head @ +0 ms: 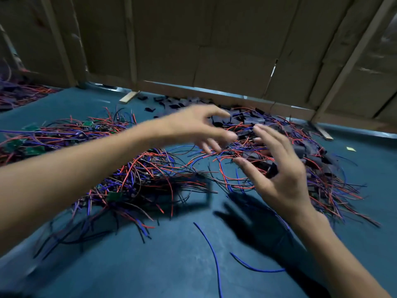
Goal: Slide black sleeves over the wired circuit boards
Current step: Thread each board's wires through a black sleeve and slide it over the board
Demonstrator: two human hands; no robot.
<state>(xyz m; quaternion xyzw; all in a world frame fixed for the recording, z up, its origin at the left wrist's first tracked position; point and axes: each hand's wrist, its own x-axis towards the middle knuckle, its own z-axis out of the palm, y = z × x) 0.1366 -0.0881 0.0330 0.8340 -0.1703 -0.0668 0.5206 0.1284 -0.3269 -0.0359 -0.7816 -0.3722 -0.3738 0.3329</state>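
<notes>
Two hands hover with fingers spread, gripping nothing: left hand (193,125), right hand (277,166). Beneath lie black sleeves (253,121) mixed with tangled wires (247,160). Wired circuit boards (137,179) heap nearer on the blue desk (171,254); cardboard wall (214,50) behind.

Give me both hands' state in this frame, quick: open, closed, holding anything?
Left hand: open, fingers spread, holding nothing, above the sleeved pile.
Right hand: open, fingers spread; a black sleeve shows at the palm, grip cannot be told.
</notes>
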